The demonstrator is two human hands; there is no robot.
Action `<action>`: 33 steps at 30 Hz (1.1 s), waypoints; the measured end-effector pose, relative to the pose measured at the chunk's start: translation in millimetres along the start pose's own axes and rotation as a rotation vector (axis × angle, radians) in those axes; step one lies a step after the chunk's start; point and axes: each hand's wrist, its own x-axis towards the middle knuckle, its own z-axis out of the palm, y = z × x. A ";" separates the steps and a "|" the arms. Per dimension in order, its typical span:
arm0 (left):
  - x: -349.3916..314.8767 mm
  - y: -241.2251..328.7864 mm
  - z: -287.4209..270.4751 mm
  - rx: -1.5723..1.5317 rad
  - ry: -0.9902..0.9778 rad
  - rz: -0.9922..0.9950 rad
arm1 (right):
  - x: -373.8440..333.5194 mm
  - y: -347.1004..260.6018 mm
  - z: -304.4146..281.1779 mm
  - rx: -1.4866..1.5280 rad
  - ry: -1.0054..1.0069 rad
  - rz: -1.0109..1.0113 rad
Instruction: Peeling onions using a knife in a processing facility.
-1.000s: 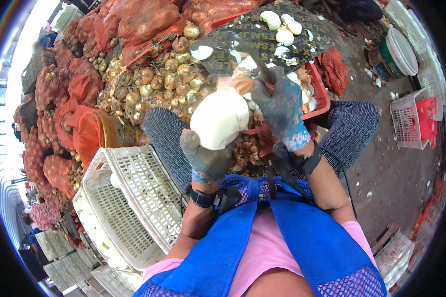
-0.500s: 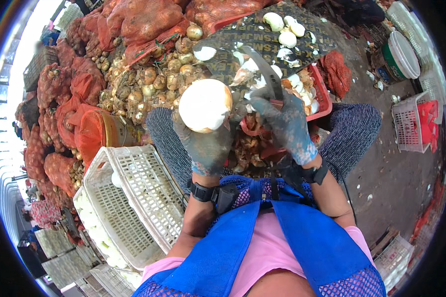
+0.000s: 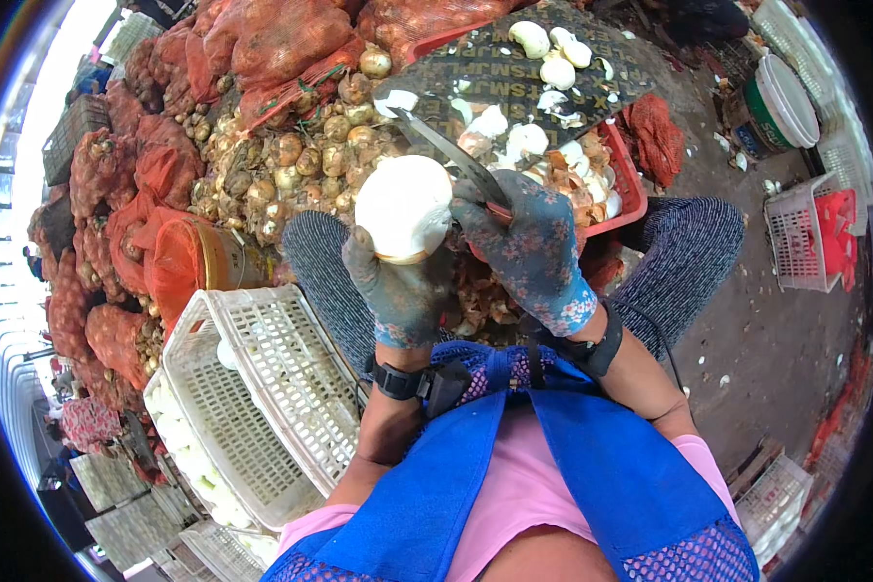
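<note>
In my gloved left hand (image 3: pixel 400 296) is a large, mostly white peeled onion (image 3: pixel 403 207), with some brown skin left along its lower edge. My gloved right hand (image 3: pixel 529 242) is closed round the handle of a knife (image 3: pixel 446 145). Its dark blade points up and to the left, passing just above the onion's right side. The right fingertips come close to the onion; whether they touch it I cannot tell. Beyond the hands, white peelings (image 3: pixel 527 142) lie on a dark printed board (image 3: pixel 485 73), with several peeled onions (image 3: pixel 557 72) on its far part.
Unpeeled onions (image 3: pixel 291 150) are heaped at the left, backed by red mesh sacks (image 3: pixel 276 44). A red crate (image 3: pixel 630 189) holds peelings. White plastic crates (image 3: pixel 291 373) stand by my left leg, near a bucket (image 3: pixel 233 257). At right are a lidded bucket (image 3: pixel 791 107) and a white basket (image 3: pixel 795 238).
My right hand has swung down and in toward the onion, and the knife now lies across above it. The onion has turned slightly, showing less brown skin. A white piece now lies on the board.
</note>
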 end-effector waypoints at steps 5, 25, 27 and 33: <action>-1.8 -0.5 -0.5 0.110 0.041 0.094 | 0.2 2.7 8.4 -0.101 0.091 -0.048; 2.5 9.1 -23.3 1.382 -0.141 0.820 | -3.4 10.6 0.5 1.227 -0.098 0.947; 3.1 11.2 -25.4 1.091 -0.161 0.605 | -1.7 6.5 -3.0 0.936 -0.324 0.822; 2.1 13.3 -23.4 0.211 -0.202 -0.038 | 3.8 5.6 2.6 1.079 -0.198 0.786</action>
